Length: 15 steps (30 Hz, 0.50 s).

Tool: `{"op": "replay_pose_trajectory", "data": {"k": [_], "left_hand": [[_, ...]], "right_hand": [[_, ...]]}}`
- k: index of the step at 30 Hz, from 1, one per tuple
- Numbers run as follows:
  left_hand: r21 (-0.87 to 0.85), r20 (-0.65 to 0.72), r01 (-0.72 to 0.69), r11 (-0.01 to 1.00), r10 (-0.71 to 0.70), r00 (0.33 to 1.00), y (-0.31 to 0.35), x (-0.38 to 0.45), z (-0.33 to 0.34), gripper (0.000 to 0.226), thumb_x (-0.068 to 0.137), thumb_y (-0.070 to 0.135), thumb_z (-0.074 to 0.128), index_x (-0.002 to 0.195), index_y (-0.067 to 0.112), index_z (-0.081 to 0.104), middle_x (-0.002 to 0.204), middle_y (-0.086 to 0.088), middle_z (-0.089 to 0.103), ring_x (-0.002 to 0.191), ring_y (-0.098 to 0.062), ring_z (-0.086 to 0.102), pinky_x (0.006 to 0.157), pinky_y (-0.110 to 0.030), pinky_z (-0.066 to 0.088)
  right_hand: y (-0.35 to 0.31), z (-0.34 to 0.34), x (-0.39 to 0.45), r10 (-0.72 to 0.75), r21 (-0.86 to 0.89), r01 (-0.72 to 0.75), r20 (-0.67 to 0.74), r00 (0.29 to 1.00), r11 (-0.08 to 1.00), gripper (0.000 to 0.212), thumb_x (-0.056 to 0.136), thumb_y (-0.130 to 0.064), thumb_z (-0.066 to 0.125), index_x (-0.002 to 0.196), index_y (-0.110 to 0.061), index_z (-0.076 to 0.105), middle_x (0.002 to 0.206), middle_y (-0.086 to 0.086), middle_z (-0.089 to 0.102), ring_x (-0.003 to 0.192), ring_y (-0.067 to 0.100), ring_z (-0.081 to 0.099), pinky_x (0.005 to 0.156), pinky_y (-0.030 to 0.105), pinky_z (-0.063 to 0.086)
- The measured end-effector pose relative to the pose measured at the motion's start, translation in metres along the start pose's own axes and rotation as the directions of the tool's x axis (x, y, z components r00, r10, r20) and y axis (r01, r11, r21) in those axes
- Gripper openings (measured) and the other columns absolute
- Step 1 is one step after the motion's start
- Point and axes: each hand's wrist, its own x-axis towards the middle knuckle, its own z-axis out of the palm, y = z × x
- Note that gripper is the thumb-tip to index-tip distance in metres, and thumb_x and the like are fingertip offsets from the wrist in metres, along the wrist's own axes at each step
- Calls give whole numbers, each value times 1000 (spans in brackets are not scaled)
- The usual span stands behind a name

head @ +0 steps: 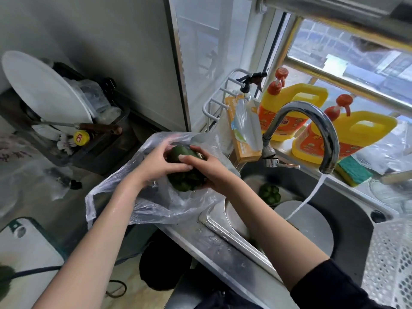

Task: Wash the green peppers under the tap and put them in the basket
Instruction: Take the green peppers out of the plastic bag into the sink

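Green peppers (181,181) sit bunched in a clear plastic bag (156,204) on the counter left of the sink. My left hand (160,162) and my right hand (204,168) both grip these peppers from above, fingers overlapping. One more green pepper (269,193) lies in the dark sink (347,208). The chrome tap (312,121) runs a thin stream of water into the sink. A white perforated basket (392,259) stands at the sink's right edge.
Two yellow detergent jugs (289,110) and a spray bottle (247,112) stand on the window ledge behind the tap, with a green-yellow sponge (353,171) beside them. A dish rack with a white plate (44,85) is at far left. A cutting board (24,253) lies at lower left.
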Motion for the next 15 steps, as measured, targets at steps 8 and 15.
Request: {"op": "replay_pose_trajectory", "data": {"k": [8,15], "left_hand": [[-49,-133,200,979,-205,970,-5,7,6,57,77,71,48,115,32,64,126,2,61,118,-17,54,104,-35,40],[321,69,355,878,-396,916,36,4,60,92,80,82,23,137,16,51,142,-13,48,131,-31,44,113,-43,29]], "right_hand": [[17,-51,-33,64,325,-135,219,974,936,77,54,-41,78,126,-30,54,131,12,50,114,34,55,87,54,52],[46,-116,-76,86,632,-167,157,984,757,99,42,-46,90,129,-16,53,129,24,56,109,43,61,79,61,52]]}}
